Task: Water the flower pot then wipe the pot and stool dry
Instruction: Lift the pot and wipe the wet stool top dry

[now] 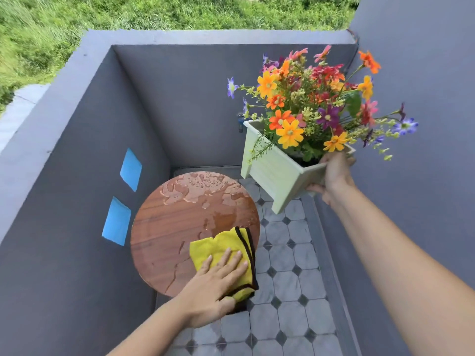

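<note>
Two hands share the work here. Nearest, the left hand [214, 286] lies flat with its fingers spread on a yellow cloth [226, 253], pressing it onto the near right edge of the round wooden stool [169, 227]; the thumb tucks under the cloth's overhanging corner. The grip there is a flat press, not a pinch. Ahead of the cloth, toward the wall, the stool top carries puddles and beads of water [203, 187], thickest along its far rim, with thin streaks nearer the hand. The wet patch lies straight ahead and slightly left of the left hand, so the coming stroke is probably a push away from the body across the grain.

Farther off and to the right, the right hand [334, 176] is closed around the near corner of the pale green flower pot [275, 170], holding it tilted in the air, clear of the stool and above the tiled floor [290, 283]. Bright flowers [316, 98] fill it. The pot is well apart from the cloth, so wiping it likely waits.
</note>
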